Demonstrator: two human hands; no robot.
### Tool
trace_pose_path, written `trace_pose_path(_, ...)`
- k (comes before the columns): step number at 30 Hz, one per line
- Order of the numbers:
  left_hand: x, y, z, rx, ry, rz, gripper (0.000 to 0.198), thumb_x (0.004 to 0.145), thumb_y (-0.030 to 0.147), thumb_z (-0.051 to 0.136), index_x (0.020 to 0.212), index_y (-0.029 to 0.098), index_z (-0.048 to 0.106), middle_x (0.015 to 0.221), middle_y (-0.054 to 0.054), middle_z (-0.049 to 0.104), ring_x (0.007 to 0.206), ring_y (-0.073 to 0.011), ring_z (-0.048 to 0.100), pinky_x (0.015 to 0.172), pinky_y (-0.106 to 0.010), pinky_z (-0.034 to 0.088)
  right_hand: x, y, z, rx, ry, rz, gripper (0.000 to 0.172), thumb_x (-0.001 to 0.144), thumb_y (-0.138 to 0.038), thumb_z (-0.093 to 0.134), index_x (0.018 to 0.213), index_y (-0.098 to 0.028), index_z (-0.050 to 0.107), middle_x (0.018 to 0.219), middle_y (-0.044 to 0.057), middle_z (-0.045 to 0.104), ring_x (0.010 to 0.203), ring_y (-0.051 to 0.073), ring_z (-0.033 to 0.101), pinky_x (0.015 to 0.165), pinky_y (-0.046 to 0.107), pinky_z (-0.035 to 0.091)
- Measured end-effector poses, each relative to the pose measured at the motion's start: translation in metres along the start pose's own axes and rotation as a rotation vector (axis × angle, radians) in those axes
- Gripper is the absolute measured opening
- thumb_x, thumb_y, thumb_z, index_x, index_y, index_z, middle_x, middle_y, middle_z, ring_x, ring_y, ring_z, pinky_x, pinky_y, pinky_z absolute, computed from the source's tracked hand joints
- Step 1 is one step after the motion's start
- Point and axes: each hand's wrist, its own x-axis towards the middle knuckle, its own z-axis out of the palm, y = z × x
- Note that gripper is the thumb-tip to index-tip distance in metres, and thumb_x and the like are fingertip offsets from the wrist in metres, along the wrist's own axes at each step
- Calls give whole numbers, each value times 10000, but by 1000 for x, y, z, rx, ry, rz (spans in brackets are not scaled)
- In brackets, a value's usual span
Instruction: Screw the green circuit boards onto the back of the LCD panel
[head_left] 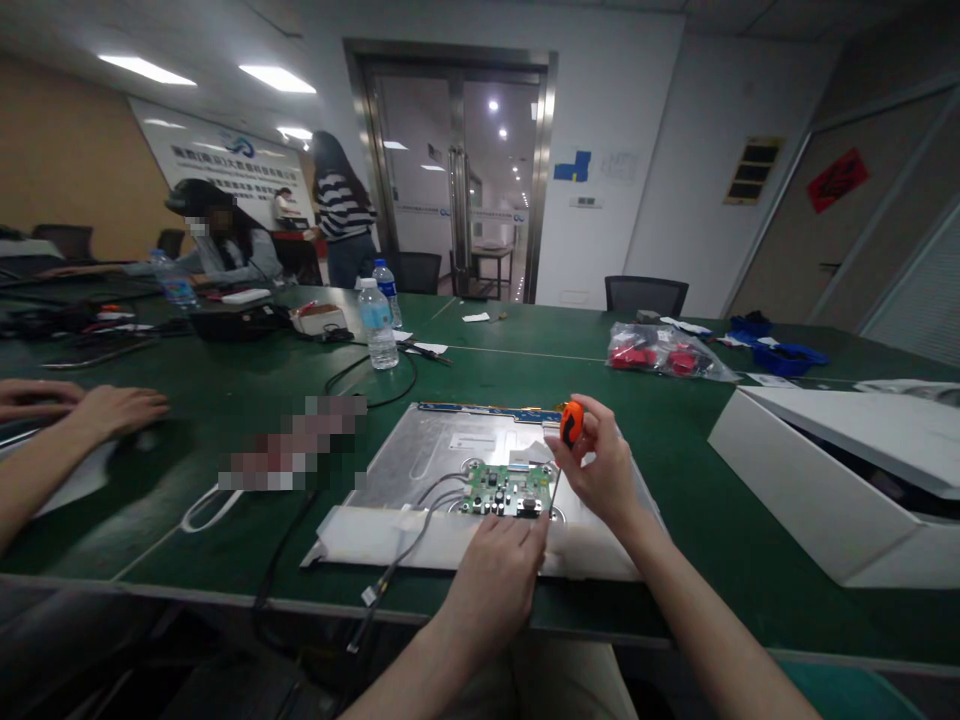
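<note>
My right hand [604, 465] grips a screwdriver [571, 424] by its orange and black handle. Its thin shaft slants down to the right edge of a green circuit board [499, 488]. Closed fingers of my left hand [499, 565] press at the near edge of that board, with the index finger beside the screwdriver's tip; the fingertips are partly hidden. The board lies on the metal back of a flat display panel [442, 455], which rests on the table. Grey cables [420, 535] run from the board over the panel's near edge.
A white box [810, 500] with its lid ajar stands at the right. Water bottles [377, 325] and a bag of red parts [660, 350] are farther back on the green table [525, 365]. Another person's hand [120, 410] is at the left; other people are behind.
</note>
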Motion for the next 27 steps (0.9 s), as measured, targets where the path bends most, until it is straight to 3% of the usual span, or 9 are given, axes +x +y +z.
trace_pose_path(17, -3, -3, 4, -4, 62, 32, 442, 843, 54, 411, 1273, 107, 498, 930, -100, 657, 858, -234, 579, 783, -384, 448, 4, 3, -8, -48, 21, 5, 399, 882, -294, 524, 1240, -196, 377, 724, -34, 569, 458, 79, 500, 433, 185, 413)
trace_pose_path(22, -12, -4, 0, -22, 209, 108, 358, 885, 98, 403, 1212, 125, 546, 873, -92, 649, 803, -225, 577, 747, -371, 463, 0, -21, -50, -181, 39, -68, 322, 884, -229, 450, 1202, -190, 413, 755, 9, 587, 493, 110, 535, 462, 220, 441)
trace_pose_path(27, -40, -31, -26, -37, 384, 1, 328, 949, 217, 362, 1194, 167, 574, 854, -77, 639, 792, -210, 586, 752, -349, 461, -50, -53, -106, -247, -78, -117, 189, 833, -181, 497, 1012, -237, 482, 708, 2, 616, 517, 141, 593, 477, 233, 459)
